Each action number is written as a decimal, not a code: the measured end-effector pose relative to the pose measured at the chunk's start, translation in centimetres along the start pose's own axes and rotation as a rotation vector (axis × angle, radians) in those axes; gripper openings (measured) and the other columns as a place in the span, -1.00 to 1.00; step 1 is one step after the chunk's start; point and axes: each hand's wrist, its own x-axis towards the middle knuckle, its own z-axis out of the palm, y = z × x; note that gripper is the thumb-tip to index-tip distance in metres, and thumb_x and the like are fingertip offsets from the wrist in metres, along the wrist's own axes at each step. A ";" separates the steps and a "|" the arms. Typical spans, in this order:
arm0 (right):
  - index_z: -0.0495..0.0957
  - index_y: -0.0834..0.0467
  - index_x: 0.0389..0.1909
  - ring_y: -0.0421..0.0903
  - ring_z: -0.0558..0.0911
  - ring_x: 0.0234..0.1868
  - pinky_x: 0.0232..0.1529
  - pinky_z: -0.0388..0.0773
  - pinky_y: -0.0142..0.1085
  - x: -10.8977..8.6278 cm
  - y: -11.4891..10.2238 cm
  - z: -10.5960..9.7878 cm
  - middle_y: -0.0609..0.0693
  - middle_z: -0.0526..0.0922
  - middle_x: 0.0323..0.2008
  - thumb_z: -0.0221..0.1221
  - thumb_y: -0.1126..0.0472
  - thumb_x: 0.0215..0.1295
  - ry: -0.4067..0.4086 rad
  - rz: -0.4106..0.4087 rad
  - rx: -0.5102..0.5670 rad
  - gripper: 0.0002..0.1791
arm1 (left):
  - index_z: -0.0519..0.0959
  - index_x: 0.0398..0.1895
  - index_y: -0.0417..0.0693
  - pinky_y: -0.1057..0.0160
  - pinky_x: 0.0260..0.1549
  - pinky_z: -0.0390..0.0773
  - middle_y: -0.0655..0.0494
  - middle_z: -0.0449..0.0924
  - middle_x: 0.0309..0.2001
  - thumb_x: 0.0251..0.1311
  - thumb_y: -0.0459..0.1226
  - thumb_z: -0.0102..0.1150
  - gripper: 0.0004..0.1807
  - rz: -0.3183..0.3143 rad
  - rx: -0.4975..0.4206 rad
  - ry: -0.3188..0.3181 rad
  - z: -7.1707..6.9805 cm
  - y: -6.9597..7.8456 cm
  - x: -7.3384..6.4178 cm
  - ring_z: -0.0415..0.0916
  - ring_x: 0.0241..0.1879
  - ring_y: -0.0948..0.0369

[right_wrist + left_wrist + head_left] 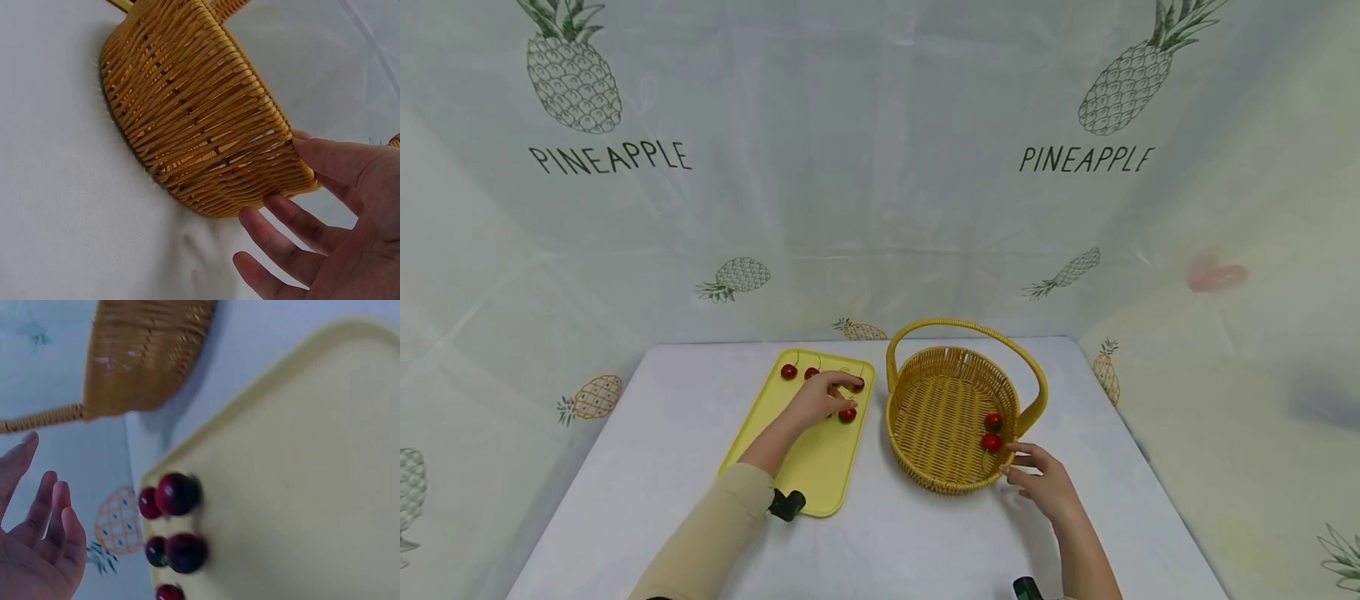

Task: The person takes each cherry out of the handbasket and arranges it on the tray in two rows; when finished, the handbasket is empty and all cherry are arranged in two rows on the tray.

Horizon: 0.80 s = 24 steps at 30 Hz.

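Observation:
My left hand hovers over the yellow tray, fingers apart and loosely bent. Nothing shows between its thumb and fingers in the left wrist view. Several dark red cherries with thin stems lie on the tray, some partly covered by that hand in the head view. To the right stands a round yellow wicker basket with a tall arched handle. Two red cherries rest inside it, against its right side. My right hand pinches the basket's near right rim between thumb and index finger; its other fingers extend below.
Tray and basket sit side by side on a white table, with a narrow gap between them. Behind the table hangs a pale curtain printed with pineapples. A black strap piece is on the left wrist.

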 end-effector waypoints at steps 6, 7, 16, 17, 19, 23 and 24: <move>0.45 0.23 0.22 0.02 0.67 -0.18 -0.17 0.61 -0.05 0.0 0.0 0.0 0.26 0.54 0.05 0.29 0.18 0.28 0.005 0.003 -0.001 -0.49 | 0.64 0.07 -0.02 0.24 -0.39 0.54 0.04 0.59 -0.09 0.17 -0.33 0.36 -0.63 0.077 0.017 -0.071 1.6 2.6 0.4 0.51 -0.24 0.19; 0.45 0.23 0.22 0.02 0.67 -0.18 -0.17 0.61 -0.05 0.0 0.0 0.0 0.26 0.54 0.05 0.28 0.18 0.28 0.003 0.001 -0.002 -0.49 | 0.63 0.08 -0.03 0.24 -0.39 0.54 0.03 0.59 -0.09 0.17 -0.33 0.36 -0.63 0.089 0.012 -0.086 1.8 3.0 0.5 0.51 -0.24 0.19; 0.45 0.24 0.22 0.02 0.67 -0.19 -0.18 0.62 -0.06 0.0 0.2 0.0 0.25 0.54 0.04 0.28 0.19 0.28 0.003 -0.005 0.007 -0.49 | 0.62 0.11 0.00 0.24 -0.31 0.55 0.01 0.57 -0.05 0.18 -0.29 0.36 -0.60 0.092 -0.057 -0.171 4.6 6.7 1.4 0.50 -0.22 0.21; 0.45 0.24 0.22 0.02 0.67 -0.19 -0.18 0.62 -0.06 0.0 0.2 0.0 0.25 0.54 0.03 0.28 0.20 0.28 0.003 -0.006 0.007 -0.50 | 0.61 0.11 -0.02 0.25 -0.31 0.54 0.01 0.57 -0.06 0.17 -0.30 0.36 -0.60 0.106 -0.066 -0.178 5.0 7.0 1.6 0.50 -0.23 0.21; 0.45 0.24 0.22 0.02 0.67 -0.18 -0.18 0.62 -0.06 0.0 0.2 0.0 0.25 0.54 0.04 0.27 0.19 0.29 0.001 -0.009 0.006 -0.50 | 0.61 0.12 -0.04 0.26 -0.32 0.53 -0.01 0.58 -0.05 0.18 -0.30 0.36 -0.59 0.129 -0.063 -0.193 5.6 7.6 1.9 0.49 -0.24 0.23; 0.45 0.24 0.22 0.03 0.67 -0.18 -0.18 0.62 -0.06 0.0 0.2 0.0 0.26 0.54 0.04 0.27 0.20 0.29 0.000 -0.018 0.006 -0.50 | 0.60 0.13 -0.05 0.27 -0.32 0.52 0.01 0.58 -0.04 0.18 -0.29 0.36 -0.58 0.153 -0.062 -0.228 6.7 8.7 2.7 0.50 -0.26 0.25; 0.45 0.24 0.22 0.03 0.68 -0.19 -0.18 0.62 -0.06 0.0 0.2 0.0 0.26 0.54 0.03 0.27 0.19 0.29 0.001 -0.022 0.005 -0.50 | 0.60 0.13 -0.02 0.28 -0.31 0.52 0.02 0.58 -0.04 0.18 -0.28 0.36 -0.58 0.152 -0.057 -0.236 7.0 9.0 2.9 0.50 -0.25 0.26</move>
